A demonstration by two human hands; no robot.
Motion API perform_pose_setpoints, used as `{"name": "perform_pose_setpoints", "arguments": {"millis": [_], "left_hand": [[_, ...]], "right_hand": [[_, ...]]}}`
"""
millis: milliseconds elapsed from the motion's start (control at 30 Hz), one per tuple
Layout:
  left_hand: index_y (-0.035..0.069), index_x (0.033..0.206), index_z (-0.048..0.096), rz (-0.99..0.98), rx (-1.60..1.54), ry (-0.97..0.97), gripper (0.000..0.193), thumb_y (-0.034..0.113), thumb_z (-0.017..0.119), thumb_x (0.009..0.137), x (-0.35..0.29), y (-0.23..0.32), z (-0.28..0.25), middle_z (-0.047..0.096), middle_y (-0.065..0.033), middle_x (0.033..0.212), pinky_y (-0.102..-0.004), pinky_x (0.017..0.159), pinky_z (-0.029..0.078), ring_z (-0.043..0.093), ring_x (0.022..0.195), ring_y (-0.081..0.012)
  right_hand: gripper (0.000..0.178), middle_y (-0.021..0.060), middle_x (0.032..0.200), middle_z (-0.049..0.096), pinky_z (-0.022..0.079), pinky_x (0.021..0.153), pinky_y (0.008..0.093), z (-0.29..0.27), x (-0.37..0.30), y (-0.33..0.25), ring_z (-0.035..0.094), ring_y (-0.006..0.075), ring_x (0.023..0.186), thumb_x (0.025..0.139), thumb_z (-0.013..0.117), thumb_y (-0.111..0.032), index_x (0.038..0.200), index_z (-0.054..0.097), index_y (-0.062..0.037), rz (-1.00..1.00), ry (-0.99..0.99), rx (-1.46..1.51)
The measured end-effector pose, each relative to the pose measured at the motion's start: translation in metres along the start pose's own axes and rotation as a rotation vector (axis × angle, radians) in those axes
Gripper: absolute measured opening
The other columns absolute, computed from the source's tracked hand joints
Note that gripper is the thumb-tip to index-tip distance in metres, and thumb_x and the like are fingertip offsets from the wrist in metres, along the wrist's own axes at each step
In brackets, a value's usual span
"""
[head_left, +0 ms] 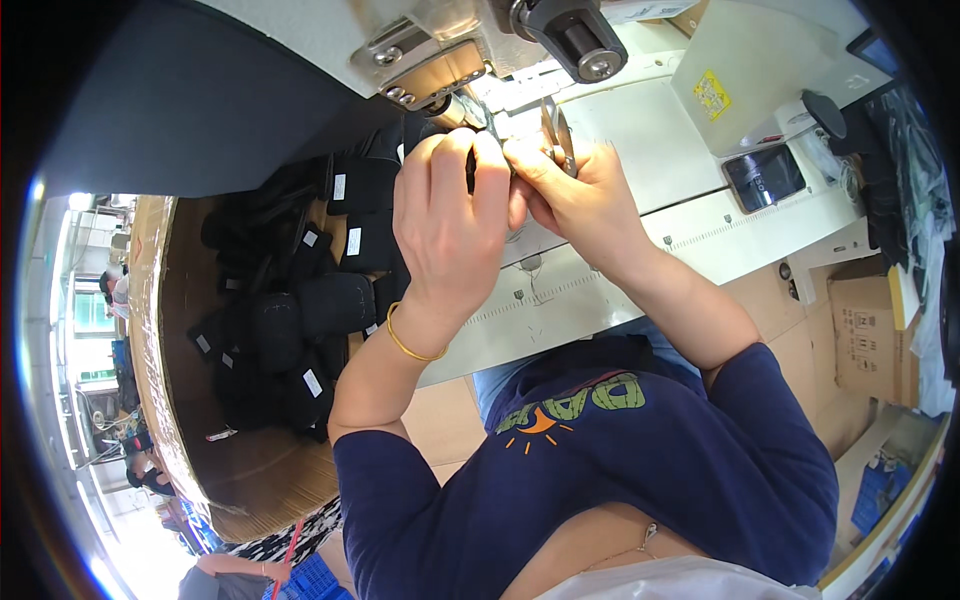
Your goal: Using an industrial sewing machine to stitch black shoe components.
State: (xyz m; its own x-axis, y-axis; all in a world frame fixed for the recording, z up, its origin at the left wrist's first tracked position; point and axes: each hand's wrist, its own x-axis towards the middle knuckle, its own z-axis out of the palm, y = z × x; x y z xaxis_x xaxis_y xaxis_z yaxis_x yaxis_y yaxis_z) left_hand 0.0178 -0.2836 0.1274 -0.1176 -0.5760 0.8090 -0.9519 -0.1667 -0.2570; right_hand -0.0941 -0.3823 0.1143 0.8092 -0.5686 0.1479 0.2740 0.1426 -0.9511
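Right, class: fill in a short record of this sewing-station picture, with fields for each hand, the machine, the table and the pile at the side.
left hand: raised under the machine head, fingers pinched on a small dark piece, gold bangle on the wrist
right hand: beside the left, holding small metal snips
sewing machine: pale head above both hands
table: white, ruler marks along its edge
pile: black fabric pieces with white labels, on a wooden surface

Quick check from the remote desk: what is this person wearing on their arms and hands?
Both hands are bare, no gloves. The left hand has a thin gold bangle at the wrist. The right hand shows no jewellery. Short navy blue sleeves cover the upper arms, leaving both forearms bare.
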Motion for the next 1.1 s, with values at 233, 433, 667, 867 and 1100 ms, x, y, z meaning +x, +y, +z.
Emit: {"name": "perform_pose_setpoints", "arguments": {"millis": [233, 433, 667, 867, 1100], "left_hand": [[0.004, 0.106, 0.061, -0.034, 0.087, 0.088, 0.039, -0.003, 0.068, 0.069, -0.008, -0.003, 0.002, 0.058, -0.0107, 0.104, -0.0402, 0.082, 0.041, 0.057, 0.094, -0.0301], [0.005, 0.108, 0.061, -0.023, 0.071, -0.014, 0.031, 0.005, 0.066, 0.078, -0.015, -0.021, -0.006, 0.06, -0.0099, 0.1, -0.0369, 0.078, 0.048, 0.06, 0.092, -0.0261], [-0.012, 0.114, 0.06, -1.171, -1.321, -0.689, 0.034, 0.003, 0.066, 0.084, -0.04, -0.058, -0.029, 0.07, -0.0097, 0.096, -0.0214, 0.075, 0.05, 0.064, 0.083, -0.0096], [-0.008, 0.118, 0.062, -1.22, -1.53, -0.847, 0.039, 0.006, 0.065, 0.081, -0.047, -0.057, -0.027, 0.07, -0.0105, 0.102, -0.0231, 0.082, 0.051, 0.066, 0.091, -0.0128], [-0.005, 0.125, 0.056, -1.162, -1.351, -0.738, 0.045, 0.0, 0.063, 0.08, -0.059, -0.047, -0.025, 0.061, -0.0133, 0.113, -0.0268, 0.085, 0.05, 0.061, 0.098, -0.0141]], "right_hand": [[0.028, 0.0062, 0.082, 0.066, 0.042, 0.053, 0.019, -0.005, -0.011, 0.021, 0.053, 0.0054, 0.06, 0.105, 0.044, -0.021, 0.109, 0.061, 0.0011, -0.202, -0.054, 0.016], [0.028, 0.0054, 0.078, 0.063, 0.044, 0.059, 0.0236, -0.014, -0.025, 0.002, 0.054, 0.0088, 0.067, 0.103, 0.044, -0.019, 0.108, 0.062, 0.0024, -0.094, -0.222, -0.137], [0.021, 0.0114, 0.081, 0.062, 0.048, 0.063, 0.0332, -0.038, -0.023, 0.045, 0.061, 0.0233, 0.069, 0.093, 0.065, -0.019, 0.098, 0.064, 0.0004, -0.453, -0.084, -0.863], [0.027, 0.0093, 0.08, 0.062, 0.049, 0.056, 0.037, -0.028, -0.013, 0.052, 0.063, 0.0286, 0.067, 0.087, 0.07, -0.031, 0.087, 0.064, -0.0047, -0.598, -0.194, -0.916], [0.027, 0.0082, 0.068, 0.054, 0.044, 0.048, 0.0348, -0.026, -0.028, 0.035, 0.057, 0.0249, 0.054, 0.078, 0.078, -0.024, 0.089, 0.062, -0.0059, -0.685, -0.282, -0.861]]}}
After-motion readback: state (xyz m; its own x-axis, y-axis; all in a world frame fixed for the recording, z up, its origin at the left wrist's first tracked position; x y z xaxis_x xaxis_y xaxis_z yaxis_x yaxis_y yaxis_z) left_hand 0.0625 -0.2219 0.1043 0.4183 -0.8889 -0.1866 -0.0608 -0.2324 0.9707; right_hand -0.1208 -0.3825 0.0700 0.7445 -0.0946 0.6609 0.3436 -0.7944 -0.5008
